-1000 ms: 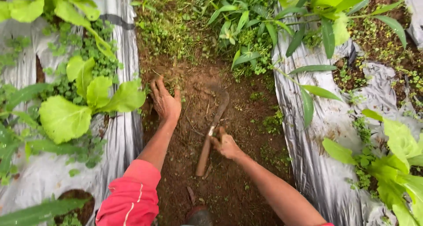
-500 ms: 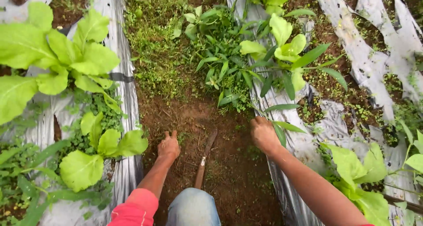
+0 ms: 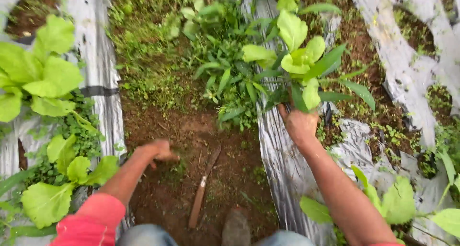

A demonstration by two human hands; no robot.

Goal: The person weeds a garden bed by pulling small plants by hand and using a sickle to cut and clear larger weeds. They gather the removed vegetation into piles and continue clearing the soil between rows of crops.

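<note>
My right hand (image 3: 299,124) reaches up onto the silver plastic sheet and closes around the base of a tall leafy green plant (image 3: 297,59). My left hand (image 3: 155,152) is low over the bare brown soil (image 3: 191,131) of the furrow. It is motion-blurred with the fingers curled, and I cannot tell if it holds anything. A small hand tool with a wooden handle and a dark blade (image 3: 202,188) lies loose on the soil between my arms, touched by neither hand. A red sleeve (image 3: 86,222) covers my left upper arm.
Silver plastic mulch covers the beds on the left (image 3: 98,73) and the right (image 3: 280,164). Broad-leaved green plants (image 3: 43,78) grow through the left sheet. A dense patch of weeds (image 3: 220,73) fills the furrow ahead. My boot (image 3: 235,229) stands on the soil.
My right hand has moved up and right onto the plant's base. My left hand has shifted left over the soil. One second ago my right hand held the tool; now it lies loose.
</note>
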